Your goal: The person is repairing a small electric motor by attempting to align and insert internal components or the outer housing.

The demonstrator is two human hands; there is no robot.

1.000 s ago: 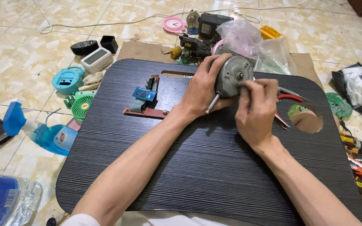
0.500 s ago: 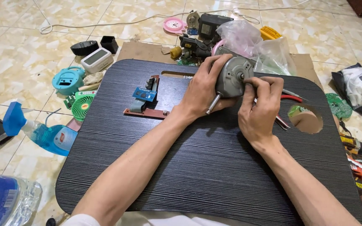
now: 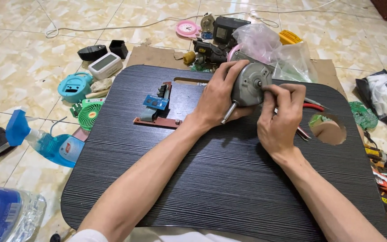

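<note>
Two hands meet: left hand [image 3: 218, 96] fingers grip motor [image 3: 250, 84]; right hand [image 3: 279, 117] fingers pinch its hub.

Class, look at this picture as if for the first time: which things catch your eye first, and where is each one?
At the centre, the left hand holds a round grey metal motor above the black tray table, while the right hand touches its face. Left of the hands, a brown circuit board with a small blue board lies on the table. On the tiled floor at far left lies a blue spray bottle.
</note>
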